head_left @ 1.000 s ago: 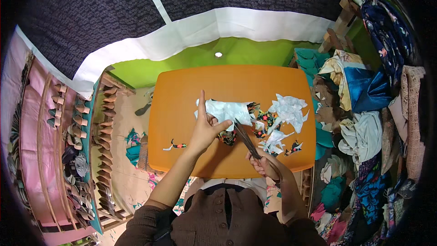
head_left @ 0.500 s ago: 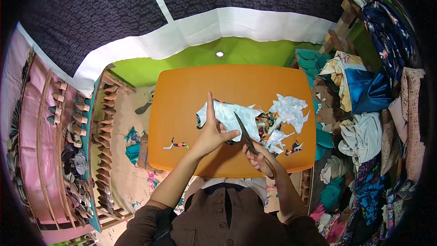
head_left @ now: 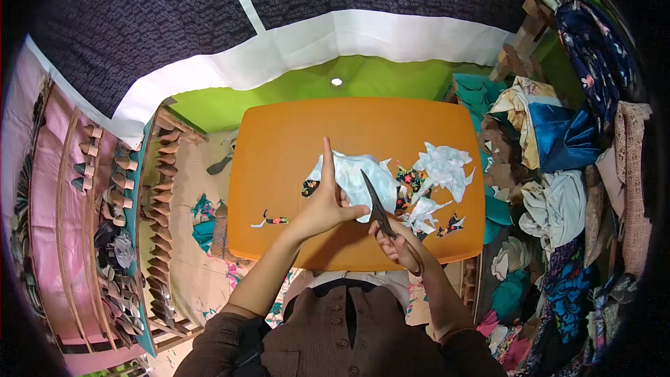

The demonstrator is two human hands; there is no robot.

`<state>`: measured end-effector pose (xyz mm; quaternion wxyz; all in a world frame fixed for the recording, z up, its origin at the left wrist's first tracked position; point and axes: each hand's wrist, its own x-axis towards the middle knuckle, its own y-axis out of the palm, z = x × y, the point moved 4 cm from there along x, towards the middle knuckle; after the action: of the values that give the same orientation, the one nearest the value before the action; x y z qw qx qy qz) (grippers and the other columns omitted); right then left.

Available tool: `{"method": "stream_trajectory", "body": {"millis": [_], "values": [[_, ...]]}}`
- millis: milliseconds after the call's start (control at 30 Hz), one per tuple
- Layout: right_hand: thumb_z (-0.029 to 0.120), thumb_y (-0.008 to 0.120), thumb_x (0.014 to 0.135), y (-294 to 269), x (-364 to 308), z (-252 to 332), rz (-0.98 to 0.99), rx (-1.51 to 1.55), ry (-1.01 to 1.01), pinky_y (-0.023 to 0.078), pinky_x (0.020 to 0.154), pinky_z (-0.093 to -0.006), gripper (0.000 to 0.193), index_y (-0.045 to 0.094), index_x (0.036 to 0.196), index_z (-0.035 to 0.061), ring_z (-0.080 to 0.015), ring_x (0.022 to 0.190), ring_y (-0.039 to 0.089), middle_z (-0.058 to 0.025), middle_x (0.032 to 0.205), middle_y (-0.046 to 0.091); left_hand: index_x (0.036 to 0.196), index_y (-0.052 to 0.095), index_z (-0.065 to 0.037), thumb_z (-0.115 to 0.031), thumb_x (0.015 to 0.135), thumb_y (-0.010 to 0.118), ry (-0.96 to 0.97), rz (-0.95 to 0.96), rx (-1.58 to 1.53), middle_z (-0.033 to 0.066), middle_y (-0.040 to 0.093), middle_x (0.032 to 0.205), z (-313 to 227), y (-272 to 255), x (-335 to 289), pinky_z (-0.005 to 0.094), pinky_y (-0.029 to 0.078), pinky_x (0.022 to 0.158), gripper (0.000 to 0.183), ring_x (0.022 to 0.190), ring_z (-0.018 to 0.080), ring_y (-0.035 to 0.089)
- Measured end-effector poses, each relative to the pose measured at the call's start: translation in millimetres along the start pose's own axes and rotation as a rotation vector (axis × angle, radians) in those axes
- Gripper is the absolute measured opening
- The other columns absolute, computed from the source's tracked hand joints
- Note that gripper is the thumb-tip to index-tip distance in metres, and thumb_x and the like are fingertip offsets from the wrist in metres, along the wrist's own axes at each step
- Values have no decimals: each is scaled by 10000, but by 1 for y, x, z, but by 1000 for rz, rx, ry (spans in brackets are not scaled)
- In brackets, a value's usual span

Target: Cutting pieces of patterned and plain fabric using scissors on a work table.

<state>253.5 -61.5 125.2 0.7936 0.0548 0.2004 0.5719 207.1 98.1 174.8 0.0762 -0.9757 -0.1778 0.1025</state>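
My left hand [head_left: 325, 211] is over the table, its index finger stretched out and its thumb to the side. Its other fingers are curled, partly hidden, at a pale bluish-white piece of fabric [head_left: 349, 176]; they appear to hold it. A dark floral print shows at the fabric's left edge. In my right hand [head_left: 396, 244] is a pair of dark scissors [head_left: 380, 213], its blades slanting up and left across the fabric. How far the blades are parted is hard to see. Right of them lie pale fabric scraps [head_left: 445, 169] and a floral scrap [head_left: 412, 179].
The orange table [head_left: 279, 132] has rounded corners. A small scrap [head_left: 271, 220] lies at its left, another floral scrap [head_left: 451, 225] at its right. Racks of shoe-shaped forms [head_left: 162, 230] stand left. Piled cloths [head_left: 555, 209] fill the right side. Cuttings litter the floor [head_left: 202, 286].
The pale fabric has shifted and bunched slightly by my left hand, and its lower edge is now higher. My left hand has turned slightly; the scissors have barely moved.
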Motion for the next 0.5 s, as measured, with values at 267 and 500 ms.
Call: {"method": "stream_trajectory", "body": {"millis": [267, 500], "values": [[785, 407, 529, -4, 1, 0, -67, -104, 7, 219, 427, -135, 847, 429, 965, 59, 6, 498, 292, 67, 658, 314, 1295, -167, -98, -39, 727, 604, 56, -86, -270, 3, 447, 679, 12, 3, 3, 173, 336, 433, 959, 498, 42, 392], [561, 439, 771, -6, 1, -3, -79, -236, -140, 336, 539, -217, 540, 471, 929, 45, -63, 578, 375, 22, 629, 383, 1324, -38, -82, -31, 744, 567, 80, -202, -187, -6, 434, 696, 26, 7, 3, 167, 304, 405, 839, 472, 27, 363]]}}
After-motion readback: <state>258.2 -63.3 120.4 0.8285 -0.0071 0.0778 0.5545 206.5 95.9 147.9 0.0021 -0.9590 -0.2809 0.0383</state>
